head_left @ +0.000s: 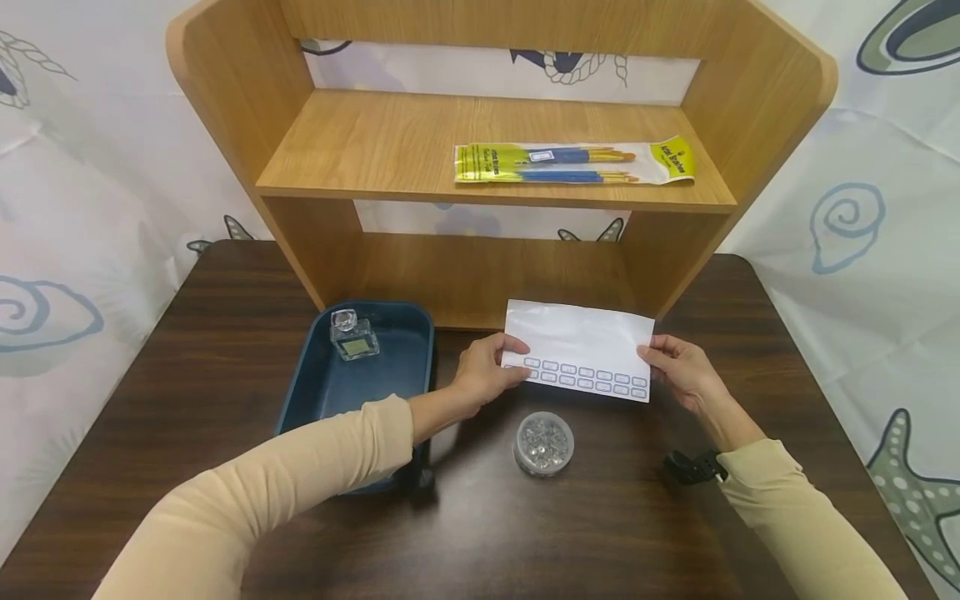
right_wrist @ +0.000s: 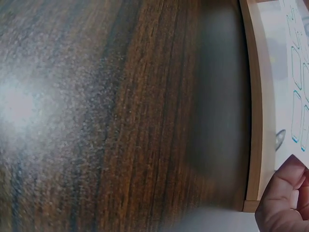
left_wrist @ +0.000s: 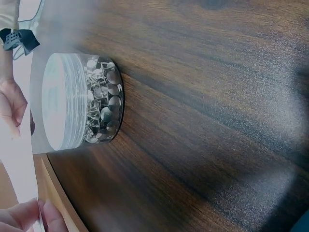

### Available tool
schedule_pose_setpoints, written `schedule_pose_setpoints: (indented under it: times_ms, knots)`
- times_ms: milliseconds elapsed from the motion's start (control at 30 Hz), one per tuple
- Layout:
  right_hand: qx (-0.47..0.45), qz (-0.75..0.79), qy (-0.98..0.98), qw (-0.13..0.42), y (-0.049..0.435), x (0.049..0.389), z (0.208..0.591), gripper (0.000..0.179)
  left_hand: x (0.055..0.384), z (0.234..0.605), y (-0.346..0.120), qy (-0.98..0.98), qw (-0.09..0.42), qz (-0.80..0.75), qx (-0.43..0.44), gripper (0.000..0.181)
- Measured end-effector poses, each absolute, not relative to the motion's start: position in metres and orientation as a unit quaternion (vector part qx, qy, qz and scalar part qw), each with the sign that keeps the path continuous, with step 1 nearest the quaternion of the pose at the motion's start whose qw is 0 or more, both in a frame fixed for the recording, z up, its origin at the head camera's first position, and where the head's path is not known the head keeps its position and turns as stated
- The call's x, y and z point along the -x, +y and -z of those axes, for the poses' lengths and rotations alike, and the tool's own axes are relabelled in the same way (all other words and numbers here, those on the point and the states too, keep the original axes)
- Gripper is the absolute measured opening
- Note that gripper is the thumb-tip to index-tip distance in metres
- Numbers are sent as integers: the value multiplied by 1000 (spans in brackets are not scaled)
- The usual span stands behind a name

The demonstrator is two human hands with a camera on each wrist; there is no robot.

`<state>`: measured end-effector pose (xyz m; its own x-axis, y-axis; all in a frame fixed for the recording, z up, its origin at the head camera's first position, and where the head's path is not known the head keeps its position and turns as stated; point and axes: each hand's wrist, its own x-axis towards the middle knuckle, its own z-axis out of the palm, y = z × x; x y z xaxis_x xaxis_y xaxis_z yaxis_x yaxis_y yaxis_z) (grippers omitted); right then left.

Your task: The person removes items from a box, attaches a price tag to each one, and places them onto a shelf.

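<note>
Both hands hold a white sheet of labels [head_left: 577,337] up in front of the wooden shelf. Two rows of small blue-outlined labels run along its lower part; the upper part is blank. My left hand [head_left: 486,367] pinches the sheet's left edge between thumb and fingers. At the opposite edge, my right hand [head_left: 681,371] pinches it with the thumb on the front face. Below the sheet stands a round clear jar [head_left: 543,444] on the table. In the left wrist view, metal thumbtacks [left_wrist: 104,104] fill the jar under its clear lid [left_wrist: 60,101].
A blue tray [head_left: 401,358] on the left holds a small glass bottle [head_left: 355,336] with a label. Behind stands a two-level wooden shelf [head_left: 360,158]; a pack of paintbrushes [head_left: 573,162] lies on its upper board. The dark wooden table [head_left: 600,533] extends toward me.
</note>
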<state>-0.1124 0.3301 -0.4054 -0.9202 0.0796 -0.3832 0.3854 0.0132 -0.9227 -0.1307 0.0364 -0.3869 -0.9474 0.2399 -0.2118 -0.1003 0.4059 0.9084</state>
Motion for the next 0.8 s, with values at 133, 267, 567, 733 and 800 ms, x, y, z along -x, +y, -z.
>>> schedule_pose_setpoints:
  times_ms: [133, 267, 567, 733, 800]
  knots:
    - [-168, 685, 700, 113, 330, 112, 406, 6, 130, 386, 38, 823, 151, -546, -39, 26]
    - [-166, 697, 688, 114, 330, 112, 407, 6, 129, 387, 38, 822, 154, -547, -41, 23]
    - [-164, 706, 680, 109, 330, 111, 408, 12, 130, 385, 36, 845, 137, -515, -49, 32]
    - [-162, 724, 661, 111, 329, 110, 409, 15, 129, 383, 37, 847, 130, -514, -47, 36]
    - [-162, 730, 655, 111, 329, 110, 409, 16, 129, 384, 38, 845, 131, -516, -46, 36]
